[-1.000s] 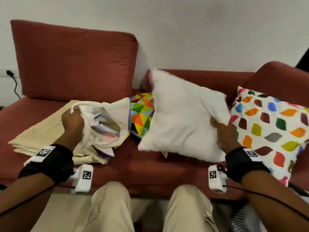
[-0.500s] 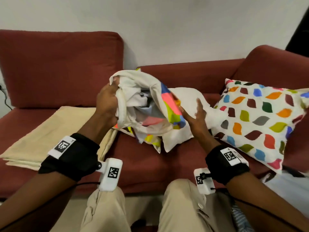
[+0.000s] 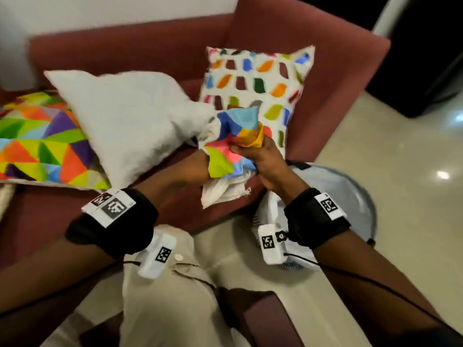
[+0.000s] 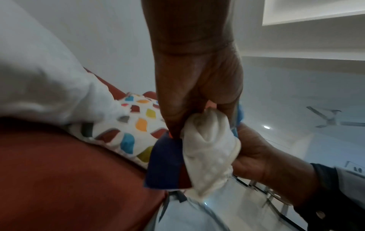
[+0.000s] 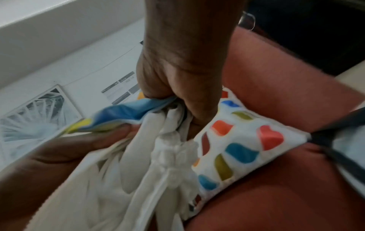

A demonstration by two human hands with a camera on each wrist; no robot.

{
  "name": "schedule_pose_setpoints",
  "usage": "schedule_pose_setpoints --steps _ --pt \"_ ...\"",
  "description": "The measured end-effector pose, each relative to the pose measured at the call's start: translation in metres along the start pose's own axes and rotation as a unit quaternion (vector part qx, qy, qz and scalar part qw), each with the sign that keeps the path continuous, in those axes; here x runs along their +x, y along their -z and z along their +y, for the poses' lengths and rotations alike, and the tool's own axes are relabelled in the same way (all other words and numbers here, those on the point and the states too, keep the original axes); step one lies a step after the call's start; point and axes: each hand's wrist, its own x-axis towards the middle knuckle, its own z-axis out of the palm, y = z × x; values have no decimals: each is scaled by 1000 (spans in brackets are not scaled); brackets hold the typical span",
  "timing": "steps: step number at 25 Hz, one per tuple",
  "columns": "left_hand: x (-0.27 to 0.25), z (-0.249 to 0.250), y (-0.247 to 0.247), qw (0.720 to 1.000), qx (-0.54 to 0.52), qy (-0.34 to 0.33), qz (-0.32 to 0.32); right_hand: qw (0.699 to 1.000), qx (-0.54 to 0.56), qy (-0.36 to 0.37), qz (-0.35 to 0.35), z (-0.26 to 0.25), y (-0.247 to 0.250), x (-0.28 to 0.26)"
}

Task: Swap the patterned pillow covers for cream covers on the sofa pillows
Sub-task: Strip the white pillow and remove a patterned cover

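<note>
Both hands hold the bunched, removed triangle-patterned cover (image 3: 231, 144) over the right end of the red sofa (image 3: 313, 71). My left hand (image 3: 191, 166) grips it from below and my right hand (image 3: 261, 156) clenches its top. The left wrist view shows the left hand (image 4: 197, 100) clamped on the cover's white inside (image 4: 209, 140). In the right wrist view my right hand (image 5: 177, 100) squeezes the cover's folds (image 5: 126, 112). The bare white pillow insert (image 3: 130, 121) lies just left of them. A leaf-patterned pillow (image 3: 255, 81) leans in the sofa corner behind.
A second triangle-patterned pillow (image 3: 42, 144) lies at the far left on the seat, with a sliver of cream fabric (image 3: 5, 196) below it. A white floor fan (image 3: 350, 196) stands by the sofa's right end on the tiled floor (image 3: 400, 221). My knees are below.
The view has swung right. The patterned cover went from my left hand alone, held up mid-sofa, to a tight bunch in both hands at the right end. My right hand, open before, now grips it.
</note>
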Motion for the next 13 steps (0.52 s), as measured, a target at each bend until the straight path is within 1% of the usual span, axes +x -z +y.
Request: schedule_pose_setpoints --steps 1,2,3,4,5,6,7,8,9,10,11,12,13 --pt "9 -1 -17 990 112 -22 81 998 -18 8 58 9 34 -3" --pt "10 4 -35 987 74 -138 -40 992 -38 23 119 15 61 -8" --pt "15 0 -58 954 27 -170 -246 981 -64 41 179 25 93 -11" --pt "9 -1 -75 891 -21 -188 -413 961 -100 52 251 34 121 -16" --pt "14 -6 -81 917 5 -157 -367 934 -138 55 325 42 143 -21" --pt "18 -15 -79 924 16 -156 -348 903 -162 58 393 54 164 -25" --pt "24 -20 -91 931 35 -153 -329 879 -169 69 440 67 180 -26" --pt "29 -31 -92 926 62 -155 -339 862 -172 83 470 80 190 -28" --pt "34 -37 -97 918 91 -151 -354 852 -194 79 480 97 203 -28" --pt "38 -44 -99 915 111 -138 -361 846 -243 51 473 116 216 -26" --pt "41 -48 -96 917 118 -129 -359 843 -308 -20 439 130 224 -24" --pt "45 -54 -91 919 114 -125 -355 837 -367 -115 390 144 230 -22" --pt "49 -56 -83 922 108 -123 -350 823 -410 -201 337 153 232 -20"
